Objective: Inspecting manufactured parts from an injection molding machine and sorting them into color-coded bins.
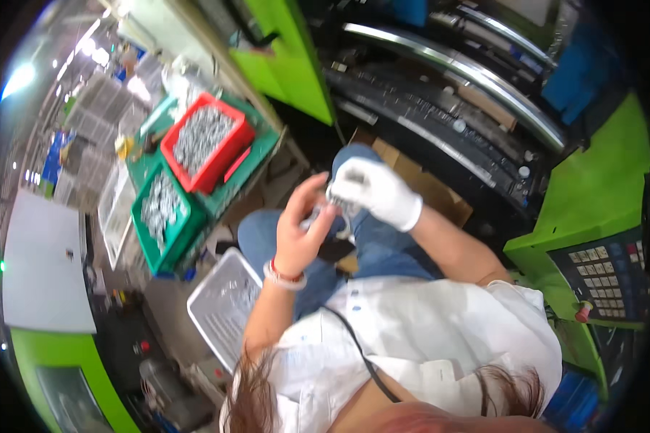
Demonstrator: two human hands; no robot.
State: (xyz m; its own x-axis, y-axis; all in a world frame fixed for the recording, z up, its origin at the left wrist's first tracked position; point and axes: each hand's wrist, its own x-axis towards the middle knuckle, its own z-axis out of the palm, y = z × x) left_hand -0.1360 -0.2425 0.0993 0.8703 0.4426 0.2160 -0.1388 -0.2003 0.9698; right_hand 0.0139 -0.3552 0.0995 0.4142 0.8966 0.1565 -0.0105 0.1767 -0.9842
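Small greyish piece (pixel 344 207) sits between the two hands. I see the gloved right hand (pixel 378 192) apparently pinched on it; bare left hand (pixel 301 229) curls beside, contact blurred, can't tell. Likely a piece-handling step; next move calls for steady fingertips. Red bin (pixel 247 137), green bin (pixel 167 254) on table (pixel 268 143). Keypad (pixel 601 278) markings too small to read.

Leftward from the grip, open air stretches between the left hand (pixel 301 229) and the red bin (pixel 231 156) and green bin (pixel 189 227). Ahead-right of the grip, the machine bed (pixel 440 136) obstructs; underneath, the legs (pixel 383 249); below-left, the white basket (pixel 211 312).
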